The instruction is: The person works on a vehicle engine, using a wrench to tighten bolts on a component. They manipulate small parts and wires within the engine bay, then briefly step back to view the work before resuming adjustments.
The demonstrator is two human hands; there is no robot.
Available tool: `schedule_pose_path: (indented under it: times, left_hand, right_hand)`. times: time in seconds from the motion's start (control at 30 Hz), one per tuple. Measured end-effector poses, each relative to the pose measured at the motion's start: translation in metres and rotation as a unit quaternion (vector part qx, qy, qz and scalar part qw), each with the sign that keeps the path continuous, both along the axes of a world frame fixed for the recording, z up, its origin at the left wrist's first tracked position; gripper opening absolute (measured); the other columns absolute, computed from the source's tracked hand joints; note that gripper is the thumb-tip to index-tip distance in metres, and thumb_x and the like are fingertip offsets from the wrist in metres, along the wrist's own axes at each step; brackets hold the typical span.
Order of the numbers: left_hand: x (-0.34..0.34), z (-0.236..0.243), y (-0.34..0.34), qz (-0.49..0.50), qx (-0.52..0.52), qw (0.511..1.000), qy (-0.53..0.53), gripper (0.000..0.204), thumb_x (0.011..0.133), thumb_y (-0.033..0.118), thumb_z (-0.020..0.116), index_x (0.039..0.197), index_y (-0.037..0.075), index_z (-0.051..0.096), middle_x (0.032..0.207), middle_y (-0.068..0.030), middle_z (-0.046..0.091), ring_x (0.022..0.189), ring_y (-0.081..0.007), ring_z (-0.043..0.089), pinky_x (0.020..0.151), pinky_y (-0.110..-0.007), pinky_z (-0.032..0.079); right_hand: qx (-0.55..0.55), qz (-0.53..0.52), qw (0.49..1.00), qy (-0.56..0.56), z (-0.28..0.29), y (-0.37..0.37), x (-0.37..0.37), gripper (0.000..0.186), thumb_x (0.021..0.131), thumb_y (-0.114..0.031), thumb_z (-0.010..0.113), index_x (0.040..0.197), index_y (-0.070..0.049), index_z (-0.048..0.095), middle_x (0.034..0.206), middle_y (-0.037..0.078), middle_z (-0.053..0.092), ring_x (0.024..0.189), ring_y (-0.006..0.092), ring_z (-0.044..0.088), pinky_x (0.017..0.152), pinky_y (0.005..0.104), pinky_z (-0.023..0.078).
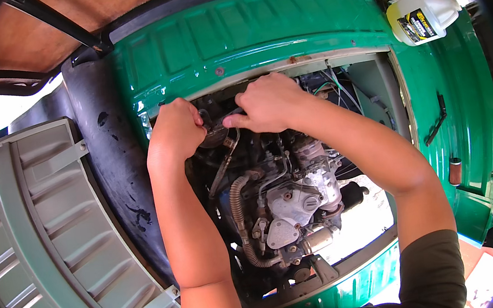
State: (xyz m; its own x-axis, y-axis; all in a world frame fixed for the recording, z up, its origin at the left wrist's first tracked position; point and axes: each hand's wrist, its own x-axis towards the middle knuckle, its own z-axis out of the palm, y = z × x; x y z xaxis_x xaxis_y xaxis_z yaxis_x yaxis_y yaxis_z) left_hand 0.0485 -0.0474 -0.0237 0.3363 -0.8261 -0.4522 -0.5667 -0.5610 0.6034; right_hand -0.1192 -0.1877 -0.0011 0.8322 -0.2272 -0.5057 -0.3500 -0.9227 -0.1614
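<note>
Both my hands reach into the far left corner of an opening in a green vehicle body, over a dirty engine (293, 203). My left hand (178, 130) is closed in a fist beside a dark, rounded engine part (215, 135); whatever its fingers grip is hidden. To its right, my right hand (270, 102) has its fingers curled down out of sight past the far rim, with the thumb pointing left toward the same part. What that hand holds cannot be made out. A thin hose (224, 167) runs down from below the dark part.
A ribbed grey panel (53, 218) lies at the left, next to a black seat-like cushion (114, 157). On the green bodywork (256, 25) at the far right rests a translucent jug (422, 17). A black handle (436, 120) and a small reddish-brown cylinder (455, 171) are lower right.
</note>
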Motion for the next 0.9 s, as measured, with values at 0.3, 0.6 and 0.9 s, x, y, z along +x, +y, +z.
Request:
schedule_pose_path:
  times: [0.3, 0.6, 0.9]
  left_hand:
    - [-0.003, -0.006, -0.002, 0.032, -0.003, 0.999, -0.034, 0.008, 0.072, -0.003, 0.079, 0.078, -0.006, 0.074, 0.067, -0.0154, 0.071, 0.058, -0.0212, 0.071, 0.055, -0.034, 0.056]
    - [-0.003, -0.01, -0.003, 0.029, -0.033, 0.998, -0.042, 0.006, 0.076, -0.002, 0.077, 0.082, -0.004, 0.076, 0.072, -0.016, 0.073, 0.06, -0.0234, 0.072, 0.058, -0.036, 0.057]
    - [0.003, -0.007, 0.0, -0.021, -0.074, 0.996, -0.034, 0.008, 0.075, 0.0, 0.078, 0.083, -0.003, 0.076, 0.074, -0.0159, 0.074, 0.063, -0.025, 0.072, 0.064, -0.036, 0.057]
  right_hand:
    - [0.015, -0.054, 0.998, -0.017, -0.001, 0.002, -0.008, 0.063, 0.103, -0.059, 0.047, 0.097, -0.001, 0.069, 0.085, 0.023, 0.072, 0.088, 0.0434, 0.071, 0.08, 0.0544, 0.055]
    - [0.593, -0.628, 0.492, -0.108, -0.024, 0.164, -0.052, 0.02, 0.109, -0.026, 0.049, 0.102, -0.008, 0.057, 0.073, 0.002, 0.054, 0.06, 0.015, 0.053, 0.058, 0.0356, 0.044]
    - [0.608, -0.679, 0.367, -0.187, -0.011, 0.209, -0.015, 0.022, 0.112, -0.028, 0.045, 0.101, -0.011, 0.055, 0.074, -0.004, 0.045, 0.056, 0.0068, 0.039, 0.046, 0.0257, 0.033]
